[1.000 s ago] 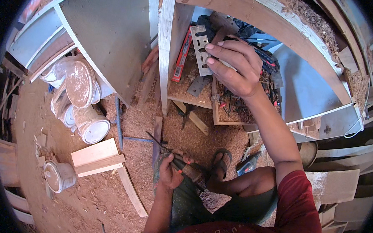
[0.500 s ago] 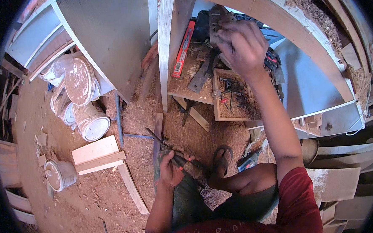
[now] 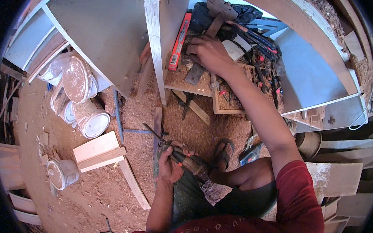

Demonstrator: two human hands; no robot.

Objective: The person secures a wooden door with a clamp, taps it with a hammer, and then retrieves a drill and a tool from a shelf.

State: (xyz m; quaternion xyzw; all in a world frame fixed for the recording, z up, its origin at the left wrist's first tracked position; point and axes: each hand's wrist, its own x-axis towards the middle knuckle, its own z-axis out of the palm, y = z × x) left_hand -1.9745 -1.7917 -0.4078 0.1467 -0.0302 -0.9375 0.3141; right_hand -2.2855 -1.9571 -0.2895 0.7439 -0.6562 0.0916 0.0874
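Note:
My left hand (image 3: 171, 163) is wrapped round a dark drill (image 3: 186, 162) with orange marks, held over my left thigh. Its long thin bit (image 3: 152, 131) points forward and left. Inside the open cabinet, my right hand (image 3: 210, 54) reaches down with curled fingers, palm side hidden. Just beyond it lies a mallet-like tool with a dark block head (image 3: 221, 7) and a flat handle (image 3: 215, 25) running toward my fingers. A flat grey metal piece (image 3: 195, 74) lies close below the hand. What the fingers grip is hidden.
A red and white narrow box (image 3: 179, 41) leans at the cabinet's left wall. A wooden tray (image 3: 229, 111) of small tools and pliers (image 3: 258, 41) sit inside. White buckets (image 3: 95, 123) stand at left. Wood boards (image 3: 97, 148) lie on the sawdust-covered floor.
My right hand has moved down and left, nearer the box, uncovering the mallet-like tool and the tray's contents. My left hand still holds the drill. The view has shifted slightly.

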